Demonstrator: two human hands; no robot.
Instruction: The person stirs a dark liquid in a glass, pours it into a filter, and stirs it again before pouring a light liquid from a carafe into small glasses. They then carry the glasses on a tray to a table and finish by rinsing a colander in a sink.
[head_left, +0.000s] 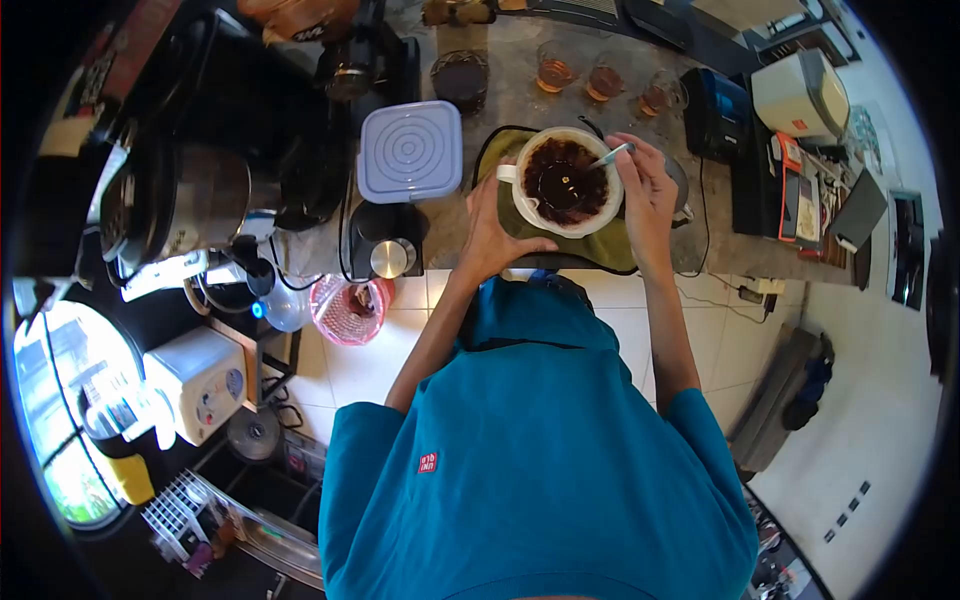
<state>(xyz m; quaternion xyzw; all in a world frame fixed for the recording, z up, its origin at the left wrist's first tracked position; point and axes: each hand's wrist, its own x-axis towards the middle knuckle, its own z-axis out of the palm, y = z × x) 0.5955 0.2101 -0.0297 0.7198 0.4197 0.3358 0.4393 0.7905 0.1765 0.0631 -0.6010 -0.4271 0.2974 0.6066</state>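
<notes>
A white coffee dripper (519, 205) holds dark, wet coffee with grounds up its sides. It stands over an olive-green cloth (605, 248) at the counter's front. My right hand (648, 190) pinches the pale handle of a spoon (615, 155); the spoon's lower end reaches into the coffee. My left hand (490, 235) lies at the dripper's left side by its handle, thumb stretched out below the rim and fingers spread. Whether those fingers touch the dripper is hard to see.
A lidded lavender container (410, 150) sits left on the counter (725, 235), above a small scale-like device with a metal knob (392, 258). Glasses of amber liquid (604, 82) and a dark-filled glass (460, 80) stand behind. A black machine (716, 115) is at right; a pink basket (350, 308) stands below.
</notes>
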